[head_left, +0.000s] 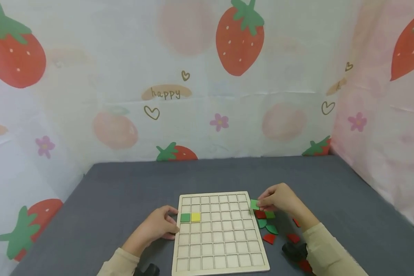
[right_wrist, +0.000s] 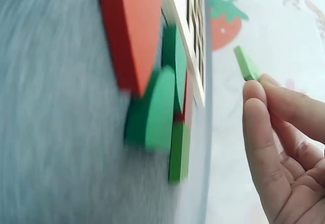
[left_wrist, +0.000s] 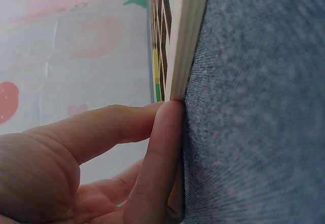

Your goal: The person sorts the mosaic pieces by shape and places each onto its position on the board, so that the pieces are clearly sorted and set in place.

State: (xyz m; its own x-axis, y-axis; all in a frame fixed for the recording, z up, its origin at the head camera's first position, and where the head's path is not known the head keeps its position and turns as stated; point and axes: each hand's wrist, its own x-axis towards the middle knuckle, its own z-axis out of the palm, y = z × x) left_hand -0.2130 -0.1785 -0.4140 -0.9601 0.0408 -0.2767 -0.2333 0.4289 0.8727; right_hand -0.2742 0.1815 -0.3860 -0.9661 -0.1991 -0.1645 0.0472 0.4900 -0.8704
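A light wooden grid board lies on the grey cloth, with a green square tile and a yellow square tile side by side in cells near its left edge. My left hand rests beside that edge, its fingertips touching the board's side in the left wrist view. Over the upper right edge, my right hand pinches a light green tile between thumb and fingers, raised above the cloth.
Right of the board lie loose pieces: a red one, a green one, dark green rounded ones and several other red ones. A strawberry-print curtain stands behind the table.
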